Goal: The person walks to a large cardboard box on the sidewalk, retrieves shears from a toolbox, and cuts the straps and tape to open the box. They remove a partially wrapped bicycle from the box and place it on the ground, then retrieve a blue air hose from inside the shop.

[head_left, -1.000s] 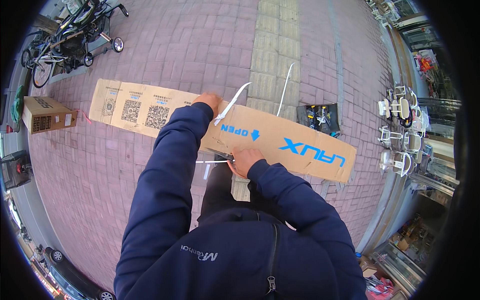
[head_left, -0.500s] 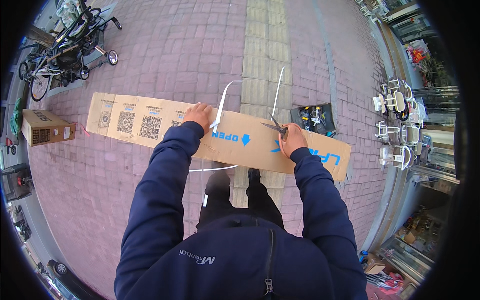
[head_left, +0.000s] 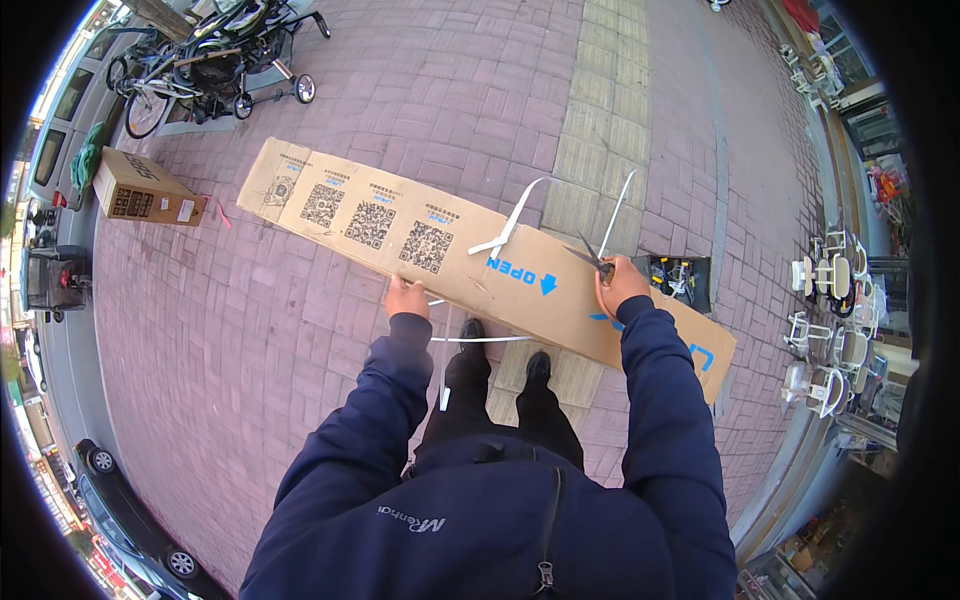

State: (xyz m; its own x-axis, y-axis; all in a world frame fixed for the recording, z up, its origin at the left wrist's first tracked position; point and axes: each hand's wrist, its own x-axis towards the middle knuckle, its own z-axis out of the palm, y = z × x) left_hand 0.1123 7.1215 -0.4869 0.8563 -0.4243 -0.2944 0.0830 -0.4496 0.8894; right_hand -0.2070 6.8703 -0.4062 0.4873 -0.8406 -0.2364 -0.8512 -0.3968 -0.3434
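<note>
A long, flat cardboard box (head_left: pixel 470 240) lies slanted in front of me, with black square codes on its left part and blue printing on the right. My left hand (head_left: pixel 407 298) grips its near edge, left of the middle. Dark-bladed scissors (head_left: pixel 592 256) are in my right hand (head_left: pixel 625 283), which rests over the right part of the box. The blades point to the far left and stand apart. Loose white strapping (head_left: pixel 518 212) curls up from the top of the box. Another strip (head_left: pixel 618 212) sticks out past the far edge, and more hangs at the near side.
An open dark tool case (head_left: pixel 705 285) is just beyond the box at right. White chairs (head_left: pixel 830 325) line the shopfronts. At far left are a stroller (head_left: pixel 235 65), a bicycle and another cardboard box (head_left: pixel 150 190). A parked car (head_left: pixel 135 530) is at lower left.
My left hand has moved from the top of the box to its near edge. The scissors remain in my right hand. My view has shifted, so the scene sits further right.
</note>
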